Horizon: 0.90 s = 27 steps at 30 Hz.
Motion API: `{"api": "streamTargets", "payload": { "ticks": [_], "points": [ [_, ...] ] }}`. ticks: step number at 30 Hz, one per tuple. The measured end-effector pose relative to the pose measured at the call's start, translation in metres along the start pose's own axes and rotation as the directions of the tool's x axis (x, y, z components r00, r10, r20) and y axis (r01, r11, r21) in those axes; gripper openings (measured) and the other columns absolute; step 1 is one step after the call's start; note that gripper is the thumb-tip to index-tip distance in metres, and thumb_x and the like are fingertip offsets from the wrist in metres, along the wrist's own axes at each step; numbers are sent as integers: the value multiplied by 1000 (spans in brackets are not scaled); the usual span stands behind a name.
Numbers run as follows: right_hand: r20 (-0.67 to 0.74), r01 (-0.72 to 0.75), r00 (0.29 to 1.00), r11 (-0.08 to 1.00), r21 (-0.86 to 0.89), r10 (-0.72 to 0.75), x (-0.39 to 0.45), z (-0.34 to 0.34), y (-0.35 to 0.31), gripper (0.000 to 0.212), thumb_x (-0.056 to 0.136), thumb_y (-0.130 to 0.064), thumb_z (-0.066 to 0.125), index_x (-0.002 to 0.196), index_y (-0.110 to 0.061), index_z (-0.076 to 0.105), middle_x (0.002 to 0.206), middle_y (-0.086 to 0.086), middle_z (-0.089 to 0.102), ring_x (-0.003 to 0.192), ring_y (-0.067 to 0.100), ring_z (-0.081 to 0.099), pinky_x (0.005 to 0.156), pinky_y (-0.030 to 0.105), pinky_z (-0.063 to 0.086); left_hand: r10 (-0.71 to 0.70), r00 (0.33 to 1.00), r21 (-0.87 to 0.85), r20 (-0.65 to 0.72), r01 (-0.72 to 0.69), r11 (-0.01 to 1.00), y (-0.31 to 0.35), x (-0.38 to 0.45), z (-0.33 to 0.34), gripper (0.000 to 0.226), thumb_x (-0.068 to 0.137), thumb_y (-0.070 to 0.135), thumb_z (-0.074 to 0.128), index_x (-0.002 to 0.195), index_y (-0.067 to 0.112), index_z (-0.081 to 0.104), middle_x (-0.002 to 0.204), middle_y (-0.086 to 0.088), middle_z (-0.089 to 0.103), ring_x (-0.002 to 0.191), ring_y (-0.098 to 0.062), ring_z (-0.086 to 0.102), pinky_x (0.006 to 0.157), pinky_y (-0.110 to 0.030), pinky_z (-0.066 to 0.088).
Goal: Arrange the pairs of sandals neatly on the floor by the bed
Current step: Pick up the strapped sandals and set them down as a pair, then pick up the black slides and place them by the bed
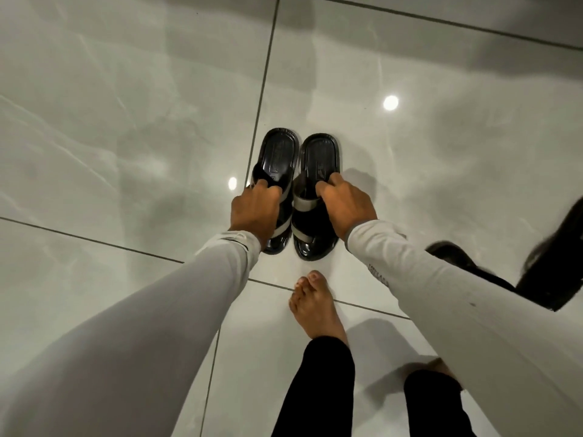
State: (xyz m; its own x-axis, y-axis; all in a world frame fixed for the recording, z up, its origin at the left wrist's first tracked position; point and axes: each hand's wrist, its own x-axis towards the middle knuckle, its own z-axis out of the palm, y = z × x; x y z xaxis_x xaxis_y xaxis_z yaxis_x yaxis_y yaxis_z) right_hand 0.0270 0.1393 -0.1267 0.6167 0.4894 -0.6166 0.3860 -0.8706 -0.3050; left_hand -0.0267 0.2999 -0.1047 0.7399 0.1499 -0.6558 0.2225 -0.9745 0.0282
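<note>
**Both hands on a pair of black sandals over glossy tile**

Left hand (256, 207) is curled closed over the strap of the left sandal (278, 162), fingertips hooked under the strap's front edge, and the right hand (344, 207) grips the right sandal (318, 197) the same way, fingers bent and tucked into the strap opening. The two sandals sit side by side, nearly touching along their inner edges, heels pointing away from the person and toes toward the bare foot (315, 307). Each is black with pale grey bands across the upper. Whether their soles rest flat on the floor (126, 121) or are lifted slightly cannot be told from this angle.

Around them the floor is pale, polished tile with dark grout lines; one line runs just left of the left sandal, another passes between the sandals' toes and the bare foot. Two bright light reflections show on the tile, one close to the left hand. At the right, a dark object (555, 263) lies partly behind the right sleeve (441, 285); it is blurred and cut by the frame edge, so what it is stays unclear.

Both forearms in light grey sleeves cover much of the lower view. The left hand hides most of the left sandal's straps and toe. A second foot at lower right is mostly hidden behind the right sleeve and a black trouser leg (325, 389). No bed shows.
</note>
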Motion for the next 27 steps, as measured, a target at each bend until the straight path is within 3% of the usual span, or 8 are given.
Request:
{"api": "streamTargets", "payload": {
  "ticks": [4, 7, 9, 12, 16, 19, 22, 27],
  "points": [
    [19, -22, 1000, 999, 35, 22, 0, 1, -1, 35, 86, -3, 62, 120, -10, 54, 122, 16, 51, 90, 39, 63, 69, 38, 49, -2, 997, 47, 72, -1, 999, 1, -7, -6, 27, 90, 10, 61, 117, 9, 60, 118, -13, 59, 99, -36, 65, 69, -37, 39],
    [-5, 6, 1000, 994, 110, -6, -7, 2, 4, 44, 86, -3, 63, 126, -15, 50, 132, 13, 47, 90, 39, 65, 77, 43, 56, -2, 1000, 56, -11, 2, 998, 6, -13, -6, 29, 93, 13, 58, 121, 10, 56, 128, -14, 51, 92, -35, 66, 65, -38, 41],
    [-31, -19, 999, 982, 188, 25, -23, 1, 16, 45, 90, -8, 58, 132, -19, 45, 138, 10, 46, 92, 38, 65, 75, 39, 52, 28, 995, 31, -95, -25, 999, 17, -19, -4, 32, 93, 16, 58, 124, 11, 52, 130, -15, 49, 90, -34, 65, 62, -39, 46],
    [-55, -103, 992, 980, 169, 113, -58, 6, 52, 49, 90, -3, 55, 134, -21, 43, 138, 8, 45, 91, 41, 65, 65, 35, 38, 81, 974, -38, -213, -91, 995, 48, -32, -1, 27, 93, 17, 58, 119, 12, 54, 121, -16, 54, 89, -36, 65, 56, -41, 51],
    [9, -302, 952, 939, 167, 305, -122, 19, 130, 53, 88, -1, 58, 135, -20, 42, 135, 12, 43, 94, 41, 65, 69, 42, 49, 186, 965, -8, -187, -191, 982, 125, -51, 16, 25, 82, 21, 69, 104, 13, 63, 102, -14, 60, 71, -34, 66, 42, -34, 44],
    [42, -467, 883, 866, 180, 467, -168, 27, 195, 53, 88, -8, 61, 136, -18, 41, 134, 13, 42, 106, 41, 61, 83, 48, 52, 248, 967, -117, -57, -253, 960, 202, -62, 34, 23, 88, 22, 61, 109, 14, 60, 110, -13, 56, 86, -38, 64, 55, -39, 45],
    [23, -595, 798, 780, 192, 603, -204, 31, 259, 59, 86, -9, 64, 139, -19, 41, 139, 13, 40, 110, 43, 60, 84, 50, 50, 292, 947, -268, 135, -249, 931, 285, -79, 62, 30, 94, 27, 52, 123, 16, 54, 126, -11, 50, 101, -41, 62, 78, -45, 49],
    [-10, -631, 768, 760, 155, 640, -240, 30, 356, 62, 86, -10, 63, 142, -16, 36, 144, 16, 37, 106, 47, 61, 81, 50, 48, 299, 903, -460, 310, -134, 878, 409, -97, 126, 54, 90, 28, 63, 137, 12, 42, 136, -14, 46, 114, -42, 57, 93, -50, 48]
  ]
}}
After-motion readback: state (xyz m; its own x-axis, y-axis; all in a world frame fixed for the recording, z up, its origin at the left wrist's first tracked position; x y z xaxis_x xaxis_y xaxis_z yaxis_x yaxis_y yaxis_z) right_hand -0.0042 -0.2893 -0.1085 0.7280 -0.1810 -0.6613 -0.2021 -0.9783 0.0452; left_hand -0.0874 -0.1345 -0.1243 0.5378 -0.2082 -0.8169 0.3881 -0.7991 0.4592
